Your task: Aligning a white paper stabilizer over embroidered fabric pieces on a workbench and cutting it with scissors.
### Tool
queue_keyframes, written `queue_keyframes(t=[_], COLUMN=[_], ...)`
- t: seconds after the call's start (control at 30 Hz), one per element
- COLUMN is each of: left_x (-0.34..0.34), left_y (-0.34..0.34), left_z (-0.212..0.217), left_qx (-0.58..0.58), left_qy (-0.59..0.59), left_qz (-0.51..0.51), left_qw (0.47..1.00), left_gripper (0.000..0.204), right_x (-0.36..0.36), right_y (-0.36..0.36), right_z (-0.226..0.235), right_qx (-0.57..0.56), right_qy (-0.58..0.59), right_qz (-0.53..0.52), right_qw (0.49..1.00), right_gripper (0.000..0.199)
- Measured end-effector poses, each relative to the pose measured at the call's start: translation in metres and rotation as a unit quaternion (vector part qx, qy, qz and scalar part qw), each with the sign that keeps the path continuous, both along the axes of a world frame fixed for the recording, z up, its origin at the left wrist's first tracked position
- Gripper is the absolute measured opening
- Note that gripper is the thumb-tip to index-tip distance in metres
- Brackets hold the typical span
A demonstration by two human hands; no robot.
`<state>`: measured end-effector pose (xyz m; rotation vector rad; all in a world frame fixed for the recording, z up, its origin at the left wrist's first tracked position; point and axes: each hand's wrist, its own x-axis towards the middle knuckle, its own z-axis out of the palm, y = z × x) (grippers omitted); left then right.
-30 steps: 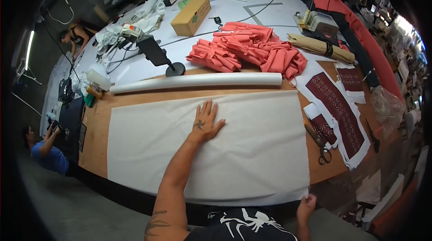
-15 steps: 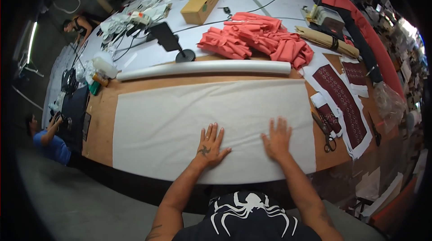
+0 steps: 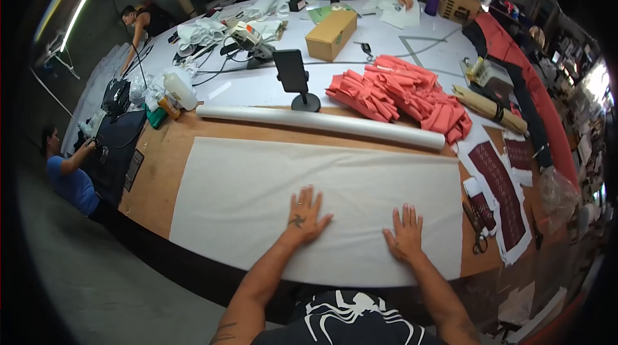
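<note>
A wide piece of off-white cloth [image 3: 244, 190] lies spread over the brown tabletop in front of me, with faint creases across its middle. My left hand [image 3: 306, 216] rests flat near the cloth's centre, fingers spread. Farther right, my right hand [image 3: 405, 235] also lies palm down on the cloth, fingers stretched out. Neither hand holds anything. Just beyond the cloth's far edge is a long whitish roll [image 3: 322, 124]. Scissors [image 3: 479, 240] lie by the cloth's right edge, beside dark red patterned fabric pieces [image 3: 499, 177].
Beyond the roll are a phone on a stand [image 3: 293, 74], a heap of coral fabric [image 3: 412, 94] and a cardboard box [image 3: 331, 36]. Bottles [image 3: 180, 90] stand at the left. A person in blue [image 3: 74, 174] is at the left; another person's hand [image 3: 404, 2] touches papers at the far side.
The view has tilted up and shifted, showing more of the table's far side and a person there. Both my hands stay flat on the cloth; the right lies slightly nearer its front edge.
</note>
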<state>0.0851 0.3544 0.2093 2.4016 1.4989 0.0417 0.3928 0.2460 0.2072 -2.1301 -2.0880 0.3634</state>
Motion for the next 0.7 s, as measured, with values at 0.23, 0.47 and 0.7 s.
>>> queue_keyframes(t=[0.23,0.47,0.7], left_x=[-0.039,-0.044,-0.033], left_y=[0.091,0.15,0.147], left_z=[-0.003,-0.002,0.003], left_qx=[0.048,0.039,0.065], left_qy=[-0.011,-0.002,0.002], left_qz=[-0.02,0.038,0.008], left_qw=[0.999,0.998,0.998], left_gripper=[0.081,0.081,0.081], right_x=[-0.082,-0.018,-0.003], right_y=[0.121,0.182,0.166], right_z=[0.006,-0.024,-0.013], right_qx=[0.078,0.05,0.058], right_qy=[0.037,-0.054,-0.031], right_qz=[0.017,-0.081,-0.065], right_qw=[0.996,0.994,0.996], right_gripper=[0.067,0.074,0.071])
